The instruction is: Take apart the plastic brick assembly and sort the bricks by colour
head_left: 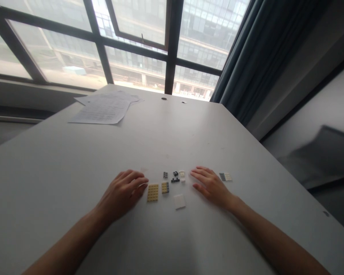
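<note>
Just left of the tan studded plate, the left hand is resting on the bench, its grip loosely open and holding nothing visible; its fingertips are pointing towards the plate's upper edge, and whether they are touching it I cannot tell. Well to the plate's right, the right hand is lying palm down with its grip open, 4 fingers and the thumb spreading, nothing showing in it. Right beside the plate, a smaller tan-and-grey piece is sitting. Up and to the plate's right, 3 small dark pieces and some white pieces are clustering. Lower right of it, 1 white square is lying flat. Farther right, past the right hand, 1 grey-and-white piece is lying. Far beyond the plate, printed papers are overlapping.
</note>
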